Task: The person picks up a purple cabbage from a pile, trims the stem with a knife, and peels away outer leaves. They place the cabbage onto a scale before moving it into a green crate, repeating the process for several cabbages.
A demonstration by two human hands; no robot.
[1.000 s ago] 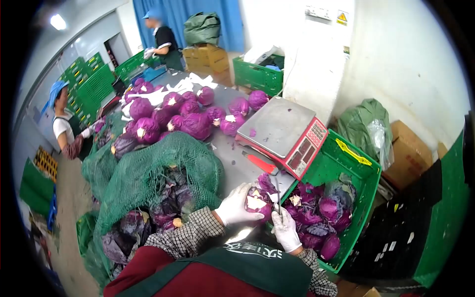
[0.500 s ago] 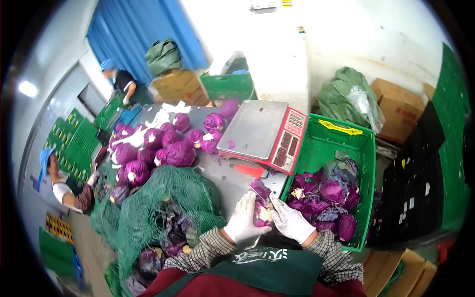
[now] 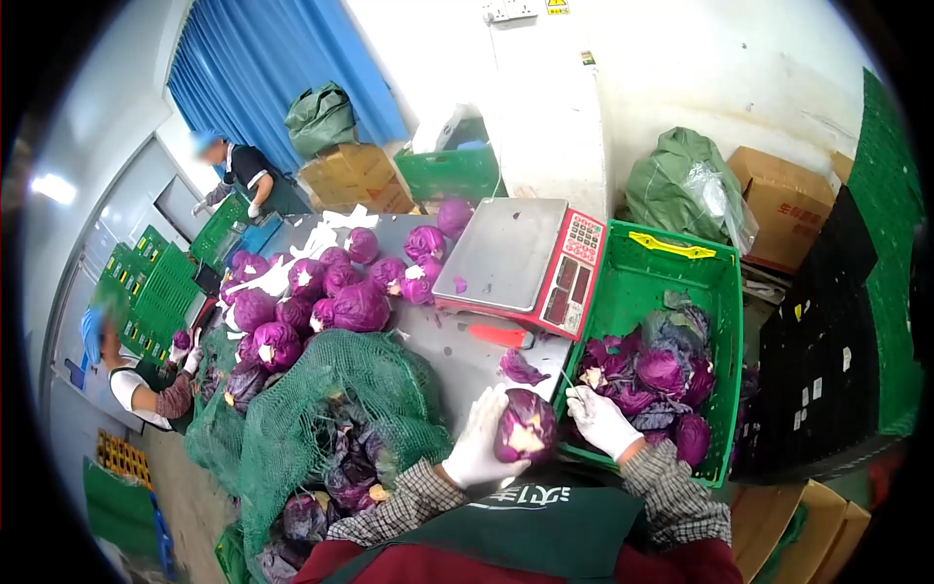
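Observation:
My left hand (image 3: 477,440), in a white glove, cradles a purple cabbage (image 3: 526,428) whose pale cut stem end faces up. My right hand (image 3: 601,419), also gloved, is at the near left rim of a green crate (image 3: 728,370). Its fingers are pinched, and a thin pale sliver shows at their tips; I cannot make out what it is. On the table (image 3: 438,365), just beyond the cabbage, lies a loose purple leaf (image 3: 522,367). Purple leaves and cabbage pieces (image 3: 662,372) fill the near part of the crate.
A red-framed scale (image 3: 511,255) stands beside the crate, with an orange-handled tool (image 3: 500,335) in front. Several cabbages (image 3: 360,307) pile up at left behind a green mesh sack (image 3: 341,365) holding more. Two co-workers stand at the far left, one holding a small cabbage (image 3: 182,339).
The cabbage has turned and come up in my left hand. My right hand has parted from it, moving right to the crate's rim. The purple leaf now lies apart on the table.

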